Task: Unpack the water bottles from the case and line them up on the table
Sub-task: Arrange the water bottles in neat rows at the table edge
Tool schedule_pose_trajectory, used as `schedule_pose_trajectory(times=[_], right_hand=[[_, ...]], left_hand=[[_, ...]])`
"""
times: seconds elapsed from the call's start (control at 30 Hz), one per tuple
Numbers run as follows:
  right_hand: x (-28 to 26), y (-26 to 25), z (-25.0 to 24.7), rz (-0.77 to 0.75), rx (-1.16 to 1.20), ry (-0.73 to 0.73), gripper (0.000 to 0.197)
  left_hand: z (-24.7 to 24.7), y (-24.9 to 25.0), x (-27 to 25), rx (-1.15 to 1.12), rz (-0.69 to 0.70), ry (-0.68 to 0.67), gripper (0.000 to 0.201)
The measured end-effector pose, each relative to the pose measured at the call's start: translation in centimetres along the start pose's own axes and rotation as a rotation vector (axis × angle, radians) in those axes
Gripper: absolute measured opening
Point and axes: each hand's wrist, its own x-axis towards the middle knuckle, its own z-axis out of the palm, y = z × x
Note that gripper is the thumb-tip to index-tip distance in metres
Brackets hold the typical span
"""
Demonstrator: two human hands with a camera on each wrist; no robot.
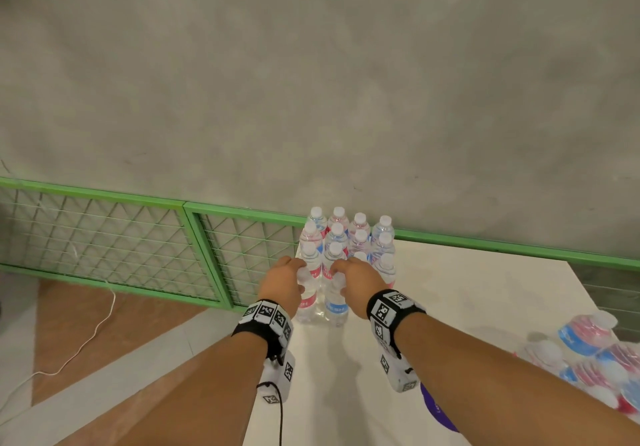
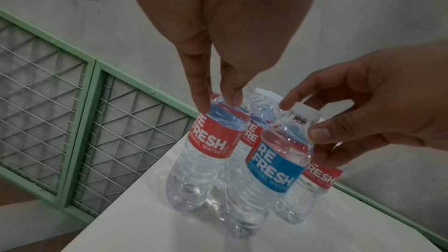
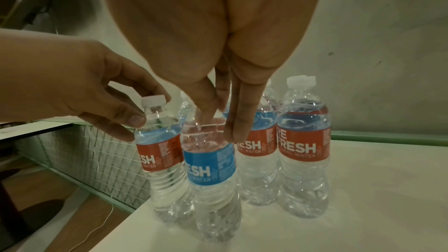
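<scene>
**Two bottles being set into the front row**

On the left, the left hand (image 1: 282,284) has its thumb and fingers curled about the neck of a red-label bottle (image 2: 206,152), pinching it just under the cap; the bottle stands upright on the white table (image 1: 467,307), close to the table's left edge. Just right of that grip stands the blue-label bottle (image 3: 213,170), which the right hand (image 1: 356,288) holds near its top, with long fingers reaching down its shoulder and the thumb against the near side. The two bottles stand side by side, touching or nearly so. Beyond both grips, further bottles (image 1: 346,234) stand upright in tidy rows towards the green mesh fence (image 1: 104,238). Far to the right of the hands, at the table's near corner, lies the case (image 1: 595,352), still wrapped with bottles inside

My reading is that this is the placing step: both bottles appear to rest on the table, square with the rows behind. What comes next calls for loosening both grips straight upward so neither bottle tips, then reaching right to the case for another pair
</scene>
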Motion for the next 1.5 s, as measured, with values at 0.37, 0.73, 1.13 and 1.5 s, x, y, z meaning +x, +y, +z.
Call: schedule_pose_trajectory(times=[0.37, 0.73, 1.13, 1.5], right_hand=[[1.7, 0.0, 1.0, 0.03, 0.017, 0.041, 0.039], [2.0, 0.6, -1.6, -0.195, -0.131, -0.117, 0.058], [2.3, 0.8, -0.5, 0.03, -0.014, 0.01, 0.045], [2.4, 0.5, 0.7, 0.09, 0.113, 0.067, 0.042]], left_hand=[[0.3, 0.3, 0.5, -0.068, 0.016, 0.045, 0.047], [0.2, 0.6, 0.2, -0.064, 0.02, 0.031, 0.048], [-0.1, 0.5, 0.6, -0.048, 0.03, 0.014, 0.046], [0.2, 0.4, 1.1, -0.057, 0.051, -0.009, 0.05]])
